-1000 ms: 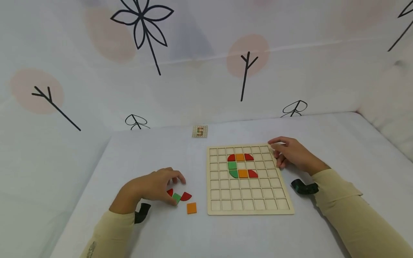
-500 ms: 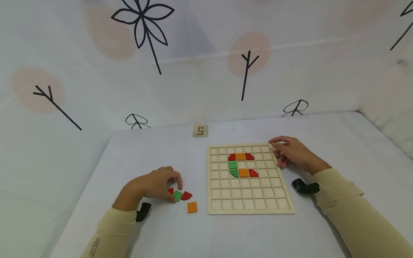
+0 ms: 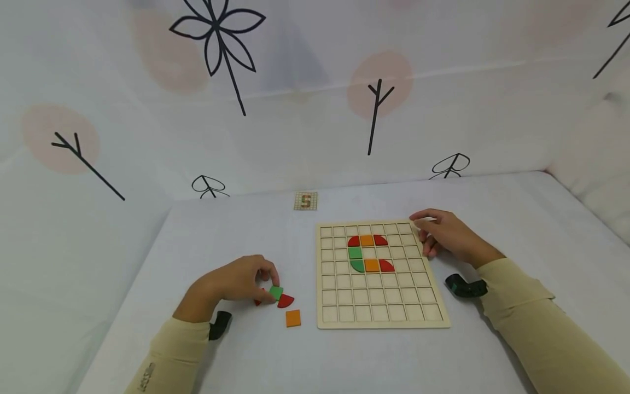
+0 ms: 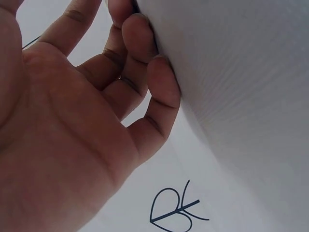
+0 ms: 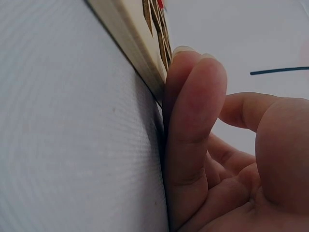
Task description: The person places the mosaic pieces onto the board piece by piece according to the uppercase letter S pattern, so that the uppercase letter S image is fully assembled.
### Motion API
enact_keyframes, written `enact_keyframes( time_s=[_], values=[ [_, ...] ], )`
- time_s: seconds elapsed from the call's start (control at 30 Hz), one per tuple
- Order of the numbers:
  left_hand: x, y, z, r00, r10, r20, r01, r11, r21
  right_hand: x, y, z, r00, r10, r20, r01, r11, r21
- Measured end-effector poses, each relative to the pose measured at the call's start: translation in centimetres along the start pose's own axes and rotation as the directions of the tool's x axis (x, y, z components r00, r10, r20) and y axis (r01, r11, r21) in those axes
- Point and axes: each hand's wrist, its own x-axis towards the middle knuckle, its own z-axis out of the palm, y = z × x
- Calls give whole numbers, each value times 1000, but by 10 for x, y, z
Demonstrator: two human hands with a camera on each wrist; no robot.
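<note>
The green square tile (image 3: 276,293) has shifted a little: it sits slightly farther from the near edge of the bench (image 3: 315,361) and a touch closer to the board (image 3: 361,298) than a moment ago. The left hand (image 3: 241,279) now pinches it, thumb on its near side and index finger on its far side. That appears to make it the one loose piece in hand; whether it is raised off the cloth or only slid along it, I cannot tell. In the left wrist view the other fingers are curled against the cloth, with no tile visible.

The right hand (image 3: 450,235) looks unmoved, its fingers relaxed and touching the board by its far right corner, without a clear grip.

The green square tile is flat and plain, toward the left side of the bench. The red quarter-round tile (image 3: 285,301) is right beside it, the orange square tile (image 3: 292,318) just nearer the bench's near edge, and a red piece (image 3: 257,302) shows partly behind the thumb.

The board is pale, gridded with square recesses, flat on the middle of the bench. Its tile pattern (image 3: 355,253) has three tiles in the top row, one green below at left, then three more. Near the bench's far edge is a small card (image 3: 305,201) printed with an S shape.
</note>
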Motion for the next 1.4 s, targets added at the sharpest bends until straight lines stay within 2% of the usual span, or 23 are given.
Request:
enact_keyframes(
  time_s=[0.23, 0.37, 0.53, 0.7, 0.83, 1.0, 1.1, 1.23, 1.4],
  values=[
    [5, -6, -2, 999, 50, -9, -51, 998, -38, 0, 1, -1, 1000, 7, -4, -8, 1000, -11],
    [10, 0, -1, 996, 90, -16, -91, 994, -64, -1, 3, -1, 1000, 3, 1, -3, 1000, -15],
    [11, 32, -2, 986, 167, -29, -168, 985, -32, -1, 3, -1, 1000, -1, 2, 1, 1000, -6],
    [15, 70, 2, 970, 245, -6, -245, 970, 17, -1, 1, 1, 1000, 0, 7, 0, 1000, -3],
    [26, 94, 9, 956, 293, -9, -292, 953, 77, -2, -1, 2, 1000, -5, 7, 5, 1000, -5],
    [44, 122, 18, 938, 345, -44, -332, 926, 177, -2, -4, 2, 1000, -4, 1, 4, 1000, -8],
    [51, 137, 24, 928, 362, -86, -326, 903, 279, -2, -5, 2, 1000, 3, -3, -3, 1000, -9],
    [59, 153, 34, 928, 344, -146, -258, 872, 417, -2, -3, 2, 1000, 2, -4, -2, 1000, -8],
    [66, 173, 47, 931, 323, -168, -204, 845, 495, 0, -1, 1, 1000, -3, 2, 3, 1000, -3]
  ],
)
